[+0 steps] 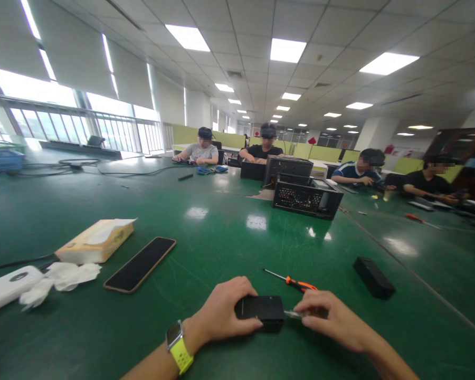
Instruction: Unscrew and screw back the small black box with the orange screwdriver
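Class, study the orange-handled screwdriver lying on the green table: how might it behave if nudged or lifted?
The screwdriver looks rigid, with a thin metal shaft, so it should not flex. Its rounded handle on the glossy table would probably let it roll or slide. It looks small and likely light.

Two small black boxes (260, 311) (374, 277), two loose screwdrivers (291, 282) (419, 219), one phone (140, 264), one tissue box (97, 243), four seated people (201, 152) (263, 151) (354, 171) (429, 182)
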The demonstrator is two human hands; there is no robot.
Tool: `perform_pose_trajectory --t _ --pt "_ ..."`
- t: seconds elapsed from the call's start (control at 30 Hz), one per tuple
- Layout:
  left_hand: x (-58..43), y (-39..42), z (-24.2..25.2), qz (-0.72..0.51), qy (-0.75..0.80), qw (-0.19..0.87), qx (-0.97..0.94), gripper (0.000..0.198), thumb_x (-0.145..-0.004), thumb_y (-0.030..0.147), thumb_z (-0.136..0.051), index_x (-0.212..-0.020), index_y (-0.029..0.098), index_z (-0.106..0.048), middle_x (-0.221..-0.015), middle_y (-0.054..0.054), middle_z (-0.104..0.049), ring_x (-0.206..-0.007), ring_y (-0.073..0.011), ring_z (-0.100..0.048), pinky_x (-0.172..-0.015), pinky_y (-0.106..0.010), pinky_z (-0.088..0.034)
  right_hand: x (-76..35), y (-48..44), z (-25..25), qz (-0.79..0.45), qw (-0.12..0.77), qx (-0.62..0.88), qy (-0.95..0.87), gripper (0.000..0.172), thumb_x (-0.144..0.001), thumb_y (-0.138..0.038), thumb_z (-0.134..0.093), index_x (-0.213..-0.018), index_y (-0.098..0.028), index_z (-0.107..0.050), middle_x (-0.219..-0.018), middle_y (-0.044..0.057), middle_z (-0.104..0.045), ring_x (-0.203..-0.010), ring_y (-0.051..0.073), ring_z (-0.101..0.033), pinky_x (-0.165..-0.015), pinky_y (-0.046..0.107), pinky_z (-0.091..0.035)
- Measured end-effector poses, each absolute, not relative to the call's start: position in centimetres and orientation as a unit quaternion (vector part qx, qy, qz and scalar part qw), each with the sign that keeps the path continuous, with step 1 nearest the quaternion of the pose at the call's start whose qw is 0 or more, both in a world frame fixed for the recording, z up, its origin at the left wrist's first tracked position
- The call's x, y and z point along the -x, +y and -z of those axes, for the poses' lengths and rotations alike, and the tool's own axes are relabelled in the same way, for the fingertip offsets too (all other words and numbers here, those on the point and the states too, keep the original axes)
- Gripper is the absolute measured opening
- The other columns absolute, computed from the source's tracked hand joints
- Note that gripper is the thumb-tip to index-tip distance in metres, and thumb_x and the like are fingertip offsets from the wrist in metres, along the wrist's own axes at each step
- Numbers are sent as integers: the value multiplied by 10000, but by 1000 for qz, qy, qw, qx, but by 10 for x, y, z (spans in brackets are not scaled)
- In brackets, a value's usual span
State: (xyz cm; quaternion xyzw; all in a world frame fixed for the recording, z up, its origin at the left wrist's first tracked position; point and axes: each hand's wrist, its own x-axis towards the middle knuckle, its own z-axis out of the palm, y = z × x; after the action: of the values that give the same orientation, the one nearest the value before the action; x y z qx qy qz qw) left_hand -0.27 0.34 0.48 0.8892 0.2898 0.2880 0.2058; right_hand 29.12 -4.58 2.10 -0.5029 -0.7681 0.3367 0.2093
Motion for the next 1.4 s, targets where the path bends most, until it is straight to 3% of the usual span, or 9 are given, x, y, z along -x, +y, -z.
perform_pose_trajectory --t 0.13,0.53,0.67,0.87,0.97,1.03,1.27,1.4 --pt "3 1 -6 -305 289 209 -883 349 -760 410 -742 -994 173 -635 -901 -48 -629 -793 -217 -571 -694 -293 -448 -283 -44 -15 -323 205 495 -780 181 -837 -334 -674 -925 -205 -764 -819 16 -632 -811 188 -590 -766 290 -425" --pt "3 3 -6 -302 287 194 -888 337 -751 427 -747 -969 188 -651 -909 -49 -647 -831 -227 -590 -727 -299 -461 -306 -34 -7 -222 168 565 -777 149 -793 -239 -620 -838 -171 -744 -759 23 -661 -704 178 -582 -649 265 -418" --pt "4 3 -5 -287 295 188 -892 386 -730 468 -777 -968 190 -656 -911 -42 -651 -827 -226 -598 -716 -293 -461 -302 -34 -4 -183 149 575 -783 149 -814 -309 -648 -876 -203 -732 -810 29 -684 -752 203 -615 -702 298 -448" --pt "3 3 -4 -279 288 181 -898 432 -729 497 -776 -1012 192 -657 -917 -45 -663 -828 -232 -612 -722 -295 -463 -284 -42 -14 -166 238 548 -784 407 -877 -499 -612 -1143 -200 -687 -1096 108 -686 -1011 272 -613 -900 390 -469" --pt "1 2 -2 -285 273 190 -899 409 -764 513 -733 -1003 189 -662 -903 -51 -669 -817 -231 -613 -713 -291 -466 -268 -48 -13 -177 236 509 -808 646 -790 -566 -694 -1307 -191 -602 -1284 146 -632 -1180 334 -549 -1047 482 -378" --pt "-1 1 0 -288 250 205 -901 432 -776 541 -712 -1020 188 -666 -916 -59 -675 -829 -235 -614 -725 -296 -472 -255 -53 -10 -178 213 489 -827 697 -738 -569 -742 -1309 -192 -607 -1291 148 -638 -1191 352 -548 -1085 507 -333" --pt "-1 -2 -1 -338 223 234 -884 529 -755 593 -748 -1101 201 -669 -1010 -80 -669 -917 -253 -615 -806 -332 -498 -238 -61 -14 -188 250 491 -813 387 -674 -299 -742 -1045 -193 -709 -1016 85 -727 -923 267 -653 -841 344 -503" --pt "5 4 -1 -415 272 208 -843 358 -875 456 -673 -1118 194 -649 -1042 -93 -643 -947 -245 -608 -844 -357 -499 -277 -46 -18 -153 323 575 -736 332 -766 -389 -661 -1036 -197 -684 -983 70 -718 -843 250 -659 -746 333 -508"
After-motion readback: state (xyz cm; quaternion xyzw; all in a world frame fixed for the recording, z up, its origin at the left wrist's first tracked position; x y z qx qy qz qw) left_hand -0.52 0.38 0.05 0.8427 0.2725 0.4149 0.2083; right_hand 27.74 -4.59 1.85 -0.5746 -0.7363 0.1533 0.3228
